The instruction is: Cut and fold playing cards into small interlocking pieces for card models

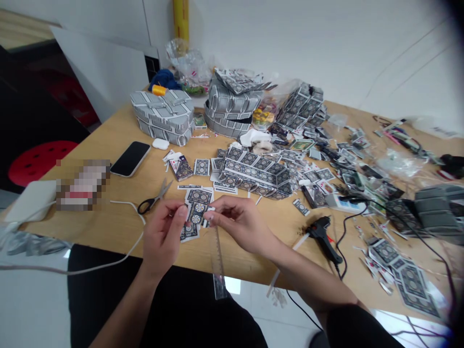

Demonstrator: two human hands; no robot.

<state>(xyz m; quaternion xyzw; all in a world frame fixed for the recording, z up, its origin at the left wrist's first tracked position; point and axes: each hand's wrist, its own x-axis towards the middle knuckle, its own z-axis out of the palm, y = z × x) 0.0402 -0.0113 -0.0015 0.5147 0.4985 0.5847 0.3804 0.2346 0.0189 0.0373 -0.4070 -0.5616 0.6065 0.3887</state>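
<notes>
Between my two hands is a dark patterned playing card [197,212], held up just above the table's front edge. My left hand [167,229] pinches its left side between thumb and fingers. My right hand [237,220] grips the opposite side the same way. Beneath it lie more patterned cards [198,195], partly covered by my hands. A clear ruler [219,275] sticks out over the table edge below my right hand. Black-handled scissors [155,197] rest left of my left hand. Beyond my hands stands an open box made of cards [255,170].
A glue gun [322,237] with its cord lies right of my right arm. A phone [131,158] and a white cable [136,244] are at left. Grey bags [163,116] stand at the back. Loose cards and scraps [348,169] cover the right side.
</notes>
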